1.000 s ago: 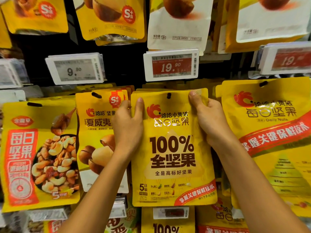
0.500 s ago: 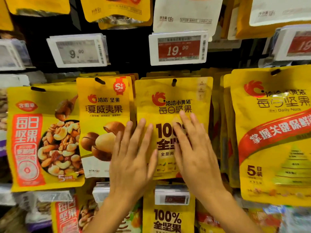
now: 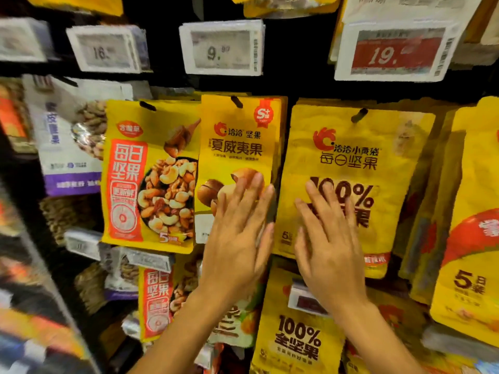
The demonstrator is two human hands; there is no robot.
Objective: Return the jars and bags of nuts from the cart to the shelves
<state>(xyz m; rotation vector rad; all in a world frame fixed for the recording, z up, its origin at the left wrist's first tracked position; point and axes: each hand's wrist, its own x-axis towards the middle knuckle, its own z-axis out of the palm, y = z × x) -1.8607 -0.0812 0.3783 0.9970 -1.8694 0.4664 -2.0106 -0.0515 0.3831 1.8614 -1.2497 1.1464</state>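
Observation:
A yellow "100%" nut bag (image 3: 348, 157) hangs from a peg hook at centre right of the display. My right hand (image 3: 328, 244) lies flat and open in front of its lower half, fingers spread, holding nothing. My left hand (image 3: 239, 238) is open too, fingers together, over the lower edge of the neighbouring yellow macadamia bag (image 3: 237, 147) and the gap between the two bags. I cannot tell whether either palm touches a bag. No cart or jars are in view.
A mixed-nut bag (image 3: 151, 174) with a red panel hangs left of the macadamia bag, a white and purple bag (image 3: 67, 136) further left. More yellow bags (image 3: 475, 211) hang at the right and a second "100%" bag (image 3: 297, 338) below. Price tags (image 3: 221, 48) line the rail above.
One second ago both hands gripped the top corners of the "100%" bag at the hook. They let go and dropped, open, to the lower half of the bags. The view has shifted left.

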